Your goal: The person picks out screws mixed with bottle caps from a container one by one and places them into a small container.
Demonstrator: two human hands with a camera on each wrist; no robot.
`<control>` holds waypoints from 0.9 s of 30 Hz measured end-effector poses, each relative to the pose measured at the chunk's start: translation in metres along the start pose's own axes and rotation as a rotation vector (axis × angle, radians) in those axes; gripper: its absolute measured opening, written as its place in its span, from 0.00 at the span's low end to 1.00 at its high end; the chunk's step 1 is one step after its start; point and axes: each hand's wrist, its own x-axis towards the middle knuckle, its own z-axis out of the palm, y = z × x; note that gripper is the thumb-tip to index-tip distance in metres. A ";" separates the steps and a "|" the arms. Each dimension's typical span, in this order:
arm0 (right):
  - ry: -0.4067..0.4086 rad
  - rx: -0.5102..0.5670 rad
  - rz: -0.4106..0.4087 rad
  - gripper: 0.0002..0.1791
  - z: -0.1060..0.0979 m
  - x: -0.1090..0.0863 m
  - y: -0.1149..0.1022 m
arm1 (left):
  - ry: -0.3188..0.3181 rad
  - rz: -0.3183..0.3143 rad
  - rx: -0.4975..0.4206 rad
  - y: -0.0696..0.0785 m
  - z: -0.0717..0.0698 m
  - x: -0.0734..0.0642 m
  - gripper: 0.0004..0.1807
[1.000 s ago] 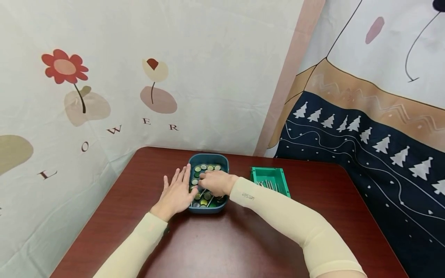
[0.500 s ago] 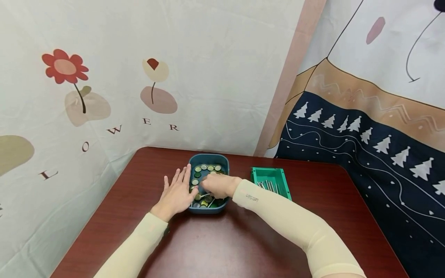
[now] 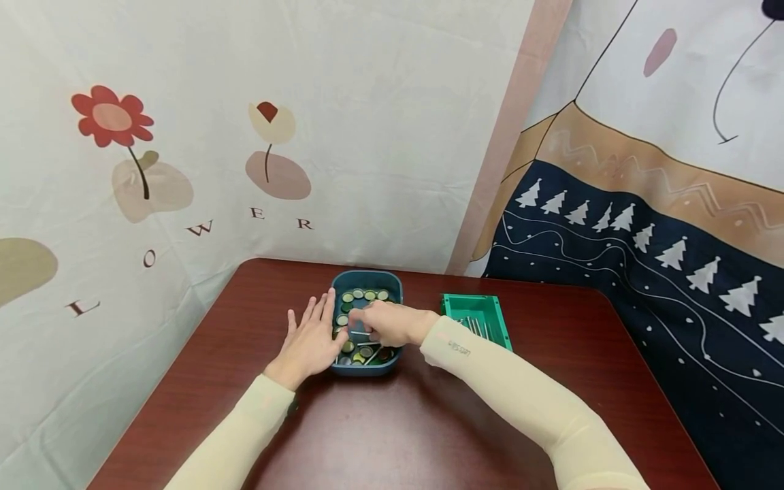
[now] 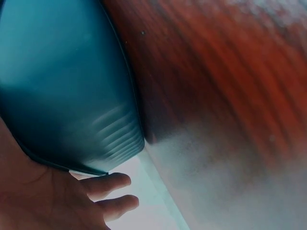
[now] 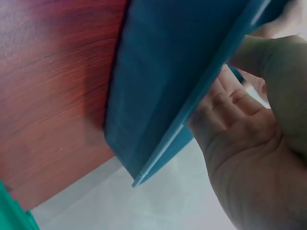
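A blue plastic bin (image 3: 367, 371) stands at the back of the table. Inside lie several small round discs (image 3: 348, 297), green and yellow with pale rims, like bottle caps, and several thin silvery rods (image 3: 372, 355). My left hand (image 3: 309, 345) rests along the bin's left rim, fingers straight; the left wrist view shows it against the bin's wall (image 4: 72, 72). Over the right rim reaches my right hand (image 3: 392, 324), index finger stretched leftwards above the contents. In the right wrist view the bin's side (image 5: 153, 81) covers its fingertips; whether they pinch a rod is hidden.
A green open-topped box (image 3: 480, 306) with several silvery metal rods or screws stands to the right of the bin, beneath my right forearm's line. Behind the dark red wooden table (image 3: 367, 435) hang printed cloths (image 3: 380, 136).
My right hand has shifted a little to the right inside the bin, and its index finger now stretches out further. More rods show beneath it. The left hand stays put.
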 end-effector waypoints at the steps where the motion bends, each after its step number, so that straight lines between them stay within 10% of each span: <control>1: 0.006 0.008 -0.001 0.25 0.000 -0.001 0.000 | -0.001 0.003 -0.002 0.000 0.000 0.000 0.52; 27: 0.206 0.229 0.049 0.26 -0.002 -0.026 0.006 | 0.017 0.011 -0.007 0.000 0.001 0.002 0.51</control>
